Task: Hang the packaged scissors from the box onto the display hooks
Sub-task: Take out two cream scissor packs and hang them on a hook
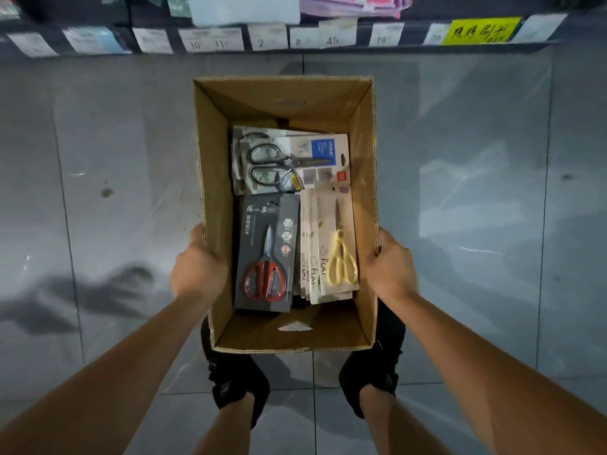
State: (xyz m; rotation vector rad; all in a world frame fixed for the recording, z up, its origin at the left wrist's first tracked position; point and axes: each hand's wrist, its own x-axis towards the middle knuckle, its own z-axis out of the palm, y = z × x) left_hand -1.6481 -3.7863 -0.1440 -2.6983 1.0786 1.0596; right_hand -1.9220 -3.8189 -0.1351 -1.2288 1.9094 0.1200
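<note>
An open cardboard box (210, 178) is held over the floor. My left hand (197, 267) grips its left wall and my right hand (391, 267) grips its right wall. Inside lie packaged scissors: a dark card with red-handled scissors (266, 257) at the near left, a stack of pale cards with yellow-handled scissors (338, 254) at the near right, and grey-handled scissors (279, 165) on light cards at the far end. No display hooks are in view.
A dark shelf edge (295, 49) with several price labels and a yellow tag (479, 31) runs across the top, with goods above it. Grey floor tiles (115, 159) surround the box. My two black shoes (236, 382) stand beneath the box.
</note>
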